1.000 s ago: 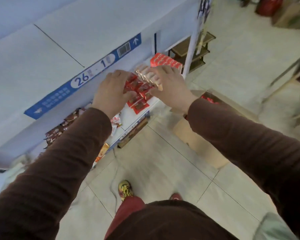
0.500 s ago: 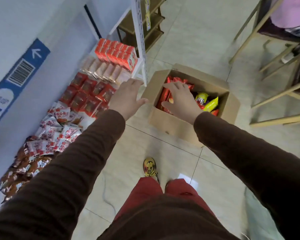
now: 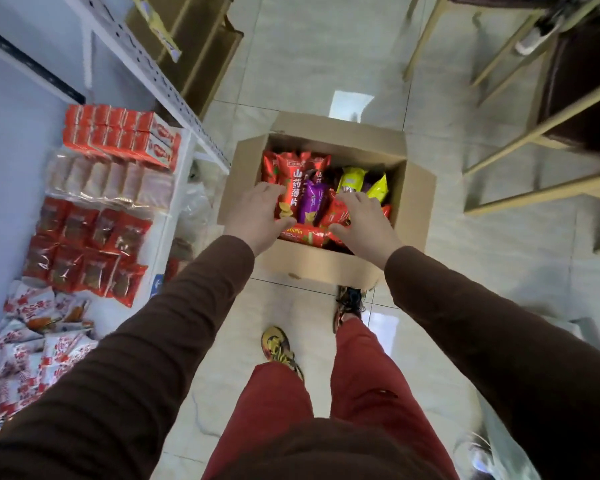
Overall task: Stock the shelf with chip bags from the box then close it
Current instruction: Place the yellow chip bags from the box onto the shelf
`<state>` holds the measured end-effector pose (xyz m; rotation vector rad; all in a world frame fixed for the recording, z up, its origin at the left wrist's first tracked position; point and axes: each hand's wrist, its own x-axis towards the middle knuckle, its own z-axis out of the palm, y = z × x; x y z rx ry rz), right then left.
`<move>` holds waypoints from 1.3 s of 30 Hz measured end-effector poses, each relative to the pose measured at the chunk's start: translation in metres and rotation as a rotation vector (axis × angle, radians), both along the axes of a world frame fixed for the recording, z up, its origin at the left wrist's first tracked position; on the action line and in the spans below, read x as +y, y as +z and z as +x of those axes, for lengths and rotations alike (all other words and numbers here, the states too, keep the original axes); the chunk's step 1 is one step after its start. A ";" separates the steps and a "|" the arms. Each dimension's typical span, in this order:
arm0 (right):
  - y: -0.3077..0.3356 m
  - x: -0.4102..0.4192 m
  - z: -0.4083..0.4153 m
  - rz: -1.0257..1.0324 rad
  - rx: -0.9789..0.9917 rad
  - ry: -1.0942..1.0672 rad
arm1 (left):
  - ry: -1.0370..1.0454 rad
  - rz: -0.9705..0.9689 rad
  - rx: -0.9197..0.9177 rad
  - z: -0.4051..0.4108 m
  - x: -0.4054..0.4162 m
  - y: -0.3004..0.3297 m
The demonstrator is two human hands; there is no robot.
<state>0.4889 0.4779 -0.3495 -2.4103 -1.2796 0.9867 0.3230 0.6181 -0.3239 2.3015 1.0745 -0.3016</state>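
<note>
Your left hand point(image 3: 257, 211) and right hand point(image 3: 361, 216) reach spread and empty into the open cardboard box point(image 3: 414, 199) on the floor, over upright chip bags point(image 3: 291, 181). Gather several bags between both palms, gently, before lifting toward the shelf point(image 3: 174, 216) on your left.

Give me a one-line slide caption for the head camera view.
Both hands, left hand and right hand, reach into the open cardboard box of chip bags beside the shelf.
</note>
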 end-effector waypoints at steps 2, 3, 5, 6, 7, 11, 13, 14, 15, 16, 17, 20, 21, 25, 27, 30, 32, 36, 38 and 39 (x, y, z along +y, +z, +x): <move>-0.019 -0.002 0.038 -0.036 0.035 -0.035 | -0.012 -0.020 0.036 0.036 0.001 -0.019; -0.029 -0.002 0.057 -0.054 0.053 -0.051 | -0.016 -0.031 0.055 0.052 0.001 -0.029; -0.051 0.000 0.092 -0.088 0.077 -0.087 | -0.018 -0.054 0.088 0.083 0.005 -0.050; -0.062 0.001 0.108 -0.101 0.087 -0.108 | -0.021 -0.065 0.099 0.097 0.008 -0.061; -0.074 0.003 0.122 -0.113 0.102 -0.130 | -0.024 -0.073 0.104 0.109 0.011 -0.072; -0.124 0.010 0.162 -0.165 0.196 -0.244 | -0.031 -0.115 0.121 0.149 0.026 -0.124; -0.153 0.014 0.174 -0.186 0.272 -0.372 | -0.054 -0.133 0.145 0.167 0.033 -0.154; -0.169 0.015 0.178 -0.193 0.312 -0.441 | -0.070 -0.138 0.155 0.175 0.036 -0.170; -0.184 0.016 0.181 -0.197 0.343 -0.502 | -0.085 -0.144 0.167 0.183 0.039 -0.186; -0.200 0.017 0.183 -0.207 0.368 -0.558 | -0.102 -0.149 0.177 0.190 0.041 -0.202; -0.216 0.018 0.184 -0.215 0.386 -0.610 | -0.117 -0.153 0.188 0.198 0.043 -0.219; -0.263 0.021 0.186 -0.234 0.436 -0.744 | -0.160 -0.170 0.199 0.220 0.047 -0.266; -0.278 0.023 0.186 -0.239 0.448 -0.783 | -0.174 -0.175 0.198 0.227 0.047 -0.281; -0.337 0.031 0.190 -0.213 0.530 -0.933 | -0.204 -0.191 0.196 0.253 0.047 -0.338; -0.362 0.039 0.193 -0.188 0.545 -0.996 | -0.201 -0.202 0.203 0.264 0.046 -0.364; -0.394 0.050 0.200 -0.183 0.545 -1.078 | -0.201 -0.191 0.195 0.277 0.046 -0.398; -0.410 0.057 0.205 -0.184 0.592 -1.168 | -0.165 -0.176 0.192 0.282 0.046 -0.417; -0.424 0.063 0.212 -0.311 0.529 -1.091 | -0.079 -0.186 0.238 0.291 0.045 -0.450; -0.438 0.068 0.215 -0.393 0.367 -0.865 | -0.021 -0.222 0.262 0.298 0.043 -0.462; -0.447 0.073 0.216 -0.306 0.551 -1.176 | 0.016 -0.247 0.275 0.301 0.043 -0.468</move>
